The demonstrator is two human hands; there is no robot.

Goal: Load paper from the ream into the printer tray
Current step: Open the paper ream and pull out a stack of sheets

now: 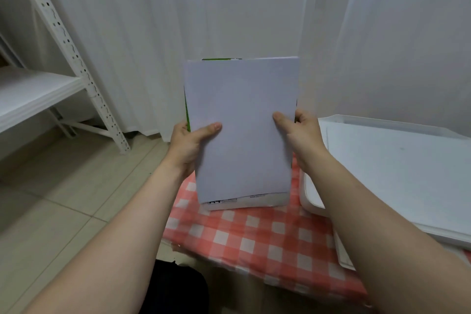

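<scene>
A pale curtain (229, 7) fills the far side of the scene, with a white metal shelf (38, 89) at the far left over a tiled floor (63, 199). Nearer, a table under a red-and-white checked cloth (254, 234) carries a white printer (397, 173) on the right, its flat lid shut; no open tray can be seen from here. In the middle stands the ream (242, 122), raised on its short end with the bottom edge resting on the cloth, a plain white face turned to the camera and a strip of green wrapper showing along its left and top edges. The left hand (188, 145) clamps the left edge and the right hand (300, 135) the right edge, each thumb pressed flat on the near face while the other fingers curl round behind, mostly hidden. Both thumbs sit about two-thirds of the way down the ream, well apart, so the pack lies squarely between the palms. The step looks like getting the ream in hand to draw sheets out; it would go best by keeping the bottom edge planted on the cloth for support, holding the grip even on both sides so the stack stays square, and finding the wrapper's open end before peeling off a modest batch.
</scene>
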